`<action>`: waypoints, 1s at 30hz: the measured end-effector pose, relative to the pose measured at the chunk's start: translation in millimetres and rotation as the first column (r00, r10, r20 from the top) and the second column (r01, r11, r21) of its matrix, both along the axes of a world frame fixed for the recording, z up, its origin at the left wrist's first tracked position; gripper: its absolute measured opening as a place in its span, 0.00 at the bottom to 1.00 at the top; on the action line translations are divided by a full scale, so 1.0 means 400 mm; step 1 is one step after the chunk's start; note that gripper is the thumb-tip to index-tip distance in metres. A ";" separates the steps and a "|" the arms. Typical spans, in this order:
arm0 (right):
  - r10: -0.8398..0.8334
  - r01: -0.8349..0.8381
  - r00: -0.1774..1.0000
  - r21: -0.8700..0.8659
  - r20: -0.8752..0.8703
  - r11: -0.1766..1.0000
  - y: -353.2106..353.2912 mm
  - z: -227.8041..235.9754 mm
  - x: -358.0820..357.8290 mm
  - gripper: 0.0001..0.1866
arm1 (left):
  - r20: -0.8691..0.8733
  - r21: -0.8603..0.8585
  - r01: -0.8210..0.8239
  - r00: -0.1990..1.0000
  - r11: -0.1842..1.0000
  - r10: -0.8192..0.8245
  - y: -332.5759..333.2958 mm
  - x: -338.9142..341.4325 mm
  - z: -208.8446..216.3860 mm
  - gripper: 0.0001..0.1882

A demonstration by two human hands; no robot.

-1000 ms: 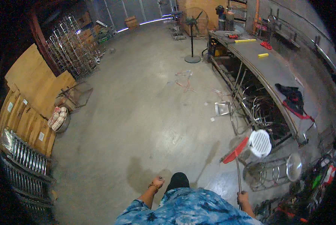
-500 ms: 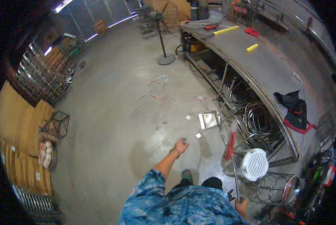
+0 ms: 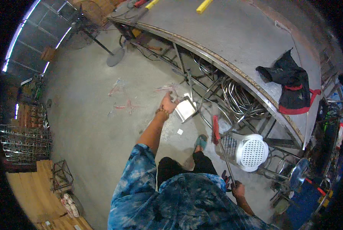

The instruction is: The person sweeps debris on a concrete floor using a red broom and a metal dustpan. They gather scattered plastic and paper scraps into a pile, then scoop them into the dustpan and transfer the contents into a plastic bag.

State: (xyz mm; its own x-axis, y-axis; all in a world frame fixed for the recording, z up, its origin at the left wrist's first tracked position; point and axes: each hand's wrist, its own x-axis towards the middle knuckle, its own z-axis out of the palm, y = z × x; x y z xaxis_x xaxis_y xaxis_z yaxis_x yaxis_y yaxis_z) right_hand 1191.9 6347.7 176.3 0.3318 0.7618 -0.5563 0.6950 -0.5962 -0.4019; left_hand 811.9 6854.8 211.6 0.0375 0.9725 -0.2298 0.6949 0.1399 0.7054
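My left hand is stretched forward over the floor, fingers apart, with nothing visible in it. From this view it overlaps the left edge of a metal dustpan, whose upright handle rises beside the table legs; I cannot tell whether they touch. At my right side, my right hand is wrapped round the grey stick of a broom. Its red head points away from me, near a white plastic stool. A dark item with some red shows beside my right hand, its kind unclear.
A long grey worktable curves along the right, carrying a black and red cloth garment and yellow bars. Bent metal tubes lie beneath. A small white square is on the floor. A standing fan and cardboard are leftward.
My view has turned right and come closer to the table. My left arm has reached forward to the dustpan, its fingers now spreading. The broom stays in my right hand.
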 end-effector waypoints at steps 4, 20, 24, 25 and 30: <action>-0.041 0.040 0.999 -0.034 -0.029 0.999 0.073 0.044 0.018 0.15 | -0.203 0.221 0.153 0.973 0.963 -0.108 0.195 0.112 -0.012 0.41; -0.053 0.052 0.999 -0.095 -0.012 0.994 0.081 -0.008 0.064 0.17 | -0.019 0.313 0.272 0.960 0.910 -0.280 0.403 0.291 -0.062 0.17; -0.071 0.076 0.997 -0.177 0.037 0.981 0.112 -0.015 0.086 0.18 | -0.033 0.386 0.297 0.951 0.873 -0.308 0.307 0.136 -0.009 0.13; -0.072 0.076 0.997 -0.191 0.030 0.979 0.128 -0.016 0.091 0.18 | -0.086 0.328 0.249 0.969 0.911 -0.234 0.266 0.080 0.011 0.13; 0.084 -0.078 0.996 -0.228 0.019 0.971 0.252 -0.013 0.103 0.22 | -0.085 0.280 -0.160 0.978 0.947 0.191 0.014 -0.209 0.138 0.11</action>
